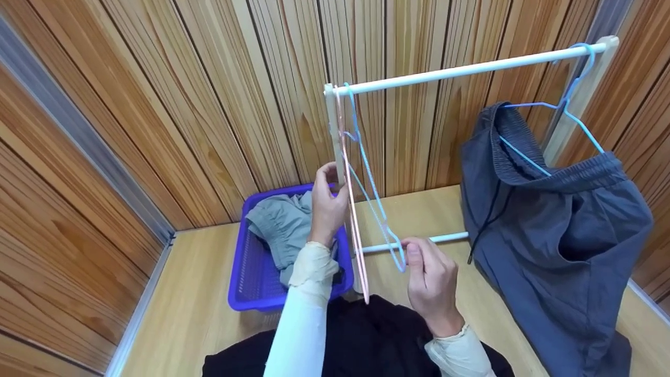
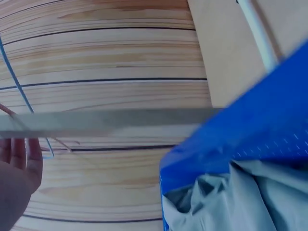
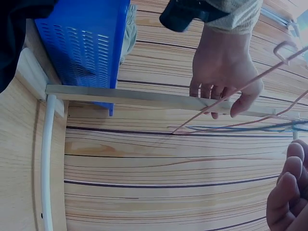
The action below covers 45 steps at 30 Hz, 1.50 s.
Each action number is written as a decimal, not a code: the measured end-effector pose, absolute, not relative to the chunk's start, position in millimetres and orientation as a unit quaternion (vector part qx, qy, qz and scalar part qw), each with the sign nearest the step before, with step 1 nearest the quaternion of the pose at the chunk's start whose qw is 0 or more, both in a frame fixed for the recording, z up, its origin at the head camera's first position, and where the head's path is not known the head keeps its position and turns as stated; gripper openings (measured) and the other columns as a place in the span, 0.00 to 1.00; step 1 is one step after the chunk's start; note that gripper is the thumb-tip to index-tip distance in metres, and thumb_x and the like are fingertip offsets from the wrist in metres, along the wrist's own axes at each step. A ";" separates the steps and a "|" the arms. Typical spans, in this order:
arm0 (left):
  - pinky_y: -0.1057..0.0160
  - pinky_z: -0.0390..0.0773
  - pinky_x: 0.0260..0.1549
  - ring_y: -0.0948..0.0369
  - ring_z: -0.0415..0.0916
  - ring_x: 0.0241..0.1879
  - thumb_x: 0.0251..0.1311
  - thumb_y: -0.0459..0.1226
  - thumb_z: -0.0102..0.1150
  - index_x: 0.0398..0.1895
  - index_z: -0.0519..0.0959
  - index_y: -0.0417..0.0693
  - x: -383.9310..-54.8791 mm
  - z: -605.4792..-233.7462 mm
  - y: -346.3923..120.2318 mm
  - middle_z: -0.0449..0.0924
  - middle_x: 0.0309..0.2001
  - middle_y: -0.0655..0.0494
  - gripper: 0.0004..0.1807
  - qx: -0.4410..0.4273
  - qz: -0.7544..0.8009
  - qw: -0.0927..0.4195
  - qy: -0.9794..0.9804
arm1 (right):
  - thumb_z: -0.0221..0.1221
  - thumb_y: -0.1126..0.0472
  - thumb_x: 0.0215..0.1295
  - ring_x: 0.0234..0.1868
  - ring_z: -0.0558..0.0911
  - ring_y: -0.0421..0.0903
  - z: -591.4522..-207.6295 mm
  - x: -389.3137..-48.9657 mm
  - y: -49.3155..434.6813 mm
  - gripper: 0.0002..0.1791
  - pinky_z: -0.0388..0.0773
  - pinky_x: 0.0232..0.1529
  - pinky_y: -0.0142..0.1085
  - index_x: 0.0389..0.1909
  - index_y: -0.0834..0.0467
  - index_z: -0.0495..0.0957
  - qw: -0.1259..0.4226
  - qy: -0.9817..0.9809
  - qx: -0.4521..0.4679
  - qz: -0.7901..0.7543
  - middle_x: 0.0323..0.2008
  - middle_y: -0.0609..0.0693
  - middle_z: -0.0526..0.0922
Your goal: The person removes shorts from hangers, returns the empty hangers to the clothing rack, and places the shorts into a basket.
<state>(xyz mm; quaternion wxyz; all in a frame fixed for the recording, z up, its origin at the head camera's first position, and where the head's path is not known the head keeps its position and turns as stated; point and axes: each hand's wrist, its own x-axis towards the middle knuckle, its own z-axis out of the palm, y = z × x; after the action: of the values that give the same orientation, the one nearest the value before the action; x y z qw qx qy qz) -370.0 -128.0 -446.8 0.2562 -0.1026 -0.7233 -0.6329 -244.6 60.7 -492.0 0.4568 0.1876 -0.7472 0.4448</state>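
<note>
My left hand point(image 1: 330, 209) grips the upright wooden post point(image 1: 334, 131) at the rack's left end, and in the right wrist view the left fingers point(image 3: 207, 91) curl over that post. Beside it, a pink hanger point(image 1: 354, 209) hangs from the white rail point(image 1: 445, 74). A blue hanger point(image 1: 370, 173) hangs just to the right of the pink one, with nothing on it. My right hand point(image 1: 432, 280) pinches the near corner of this blue hanger between thumb and forefinger. In the right wrist view the right hand point(image 3: 288, 192) is partly cut off.
Dark grey drawstring pants point(image 1: 555, 251) hang on another blue hanger point(image 1: 568, 99) at the rack's right end. A purple-blue basket point(image 1: 241, 277) with grey-green clothing point(image 1: 285, 225) stands left of the post. Black fabric point(image 1: 377, 335) lies in front. Wood-panelled walls point(image 1: 209, 78) close in behind and beside.
</note>
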 end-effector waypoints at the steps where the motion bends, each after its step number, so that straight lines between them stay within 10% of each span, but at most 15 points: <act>1: 0.55 0.83 0.53 0.47 0.81 0.51 0.61 0.26 0.58 0.67 0.71 0.35 -369.1 -448.5 -129.9 0.80 0.56 0.38 0.28 -0.102 -0.631 0.255 -0.726 | 0.55 0.73 0.72 0.25 0.75 0.41 -492.3 -244.7 60.6 0.10 0.71 0.29 0.31 0.35 0.64 0.85 0.458 -0.746 0.188 0.446 0.23 0.51 0.79; 19: 0.63 0.81 0.49 0.51 0.80 0.54 0.63 0.28 0.61 0.65 0.75 0.40 -320.9 -481.1 -176.4 0.84 0.53 0.38 0.25 -0.081 -0.577 0.304 -0.754 | 0.51 0.73 0.74 0.21 0.72 0.37 -509.3 -256.3 69.3 0.15 0.67 0.24 0.30 0.30 0.62 0.83 0.465 -0.752 0.157 0.440 0.19 0.50 0.76; 35: 0.60 0.82 0.49 0.49 0.80 0.50 0.60 0.22 0.61 0.56 0.80 0.34 -262.7 -490.7 -241.2 0.85 0.48 0.40 0.19 -0.043 -0.519 0.380 -0.764 | 0.67 0.65 0.61 0.30 0.79 0.38 -539.6 -258.5 57.7 0.03 0.76 0.31 0.31 0.35 0.54 0.84 0.343 -0.804 0.372 0.313 0.30 0.45 0.82; 45: 0.66 0.79 0.50 0.60 0.78 0.50 0.63 0.21 0.61 0.51 0.83 0.36 -224.0 -500.7 -296.8 0.85 0.50 0.43 0.14 0.040 -0.464 0.379 -0.800 | 0.71 0.52 0.65 0.43 0.85 0.41 -548.5 -240.2 27.4 0.14 0.82 0.45 0.34 0.50 0.48 0.86 0.296 -0.756 0.501 0.300 0.44 0.45 0.86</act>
<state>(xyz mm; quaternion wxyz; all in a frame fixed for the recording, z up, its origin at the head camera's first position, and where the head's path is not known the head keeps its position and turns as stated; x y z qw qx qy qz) -224.0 -296.8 -500.7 0.3794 0.0401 -0.7996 -0.4637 -240.2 27.4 -548.5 0.2961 0.5014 -0.7555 0.3002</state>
